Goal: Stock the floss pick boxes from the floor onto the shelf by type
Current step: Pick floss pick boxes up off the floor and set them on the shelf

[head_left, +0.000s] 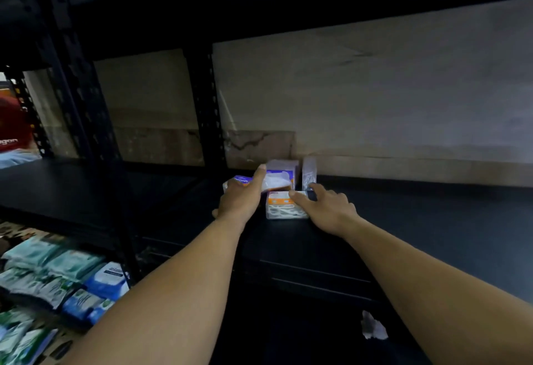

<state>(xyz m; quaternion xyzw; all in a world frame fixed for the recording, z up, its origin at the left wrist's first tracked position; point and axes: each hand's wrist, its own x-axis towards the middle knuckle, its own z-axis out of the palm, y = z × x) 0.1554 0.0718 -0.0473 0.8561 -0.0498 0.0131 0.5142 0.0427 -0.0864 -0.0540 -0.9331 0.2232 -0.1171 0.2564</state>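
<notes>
Two hands work on the dark shelf (pixel 403 214). The left hand (pixel 240 199) grips a purple box (pixel 245 181) reading "smooth"; the right hand (pixel 328 209), fingers spread, rests on an orange box (pixel 281 206). Other lettering blurs.

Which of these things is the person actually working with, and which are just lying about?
Part of the job:
- purple box gripped by the left hand
- orange box under the right hand
- purple box standing behind
- clear box beside it
- black shelf

Just lying about:
- blue and green packets down on the left
- red item at far left
- white scrap below
</notes>
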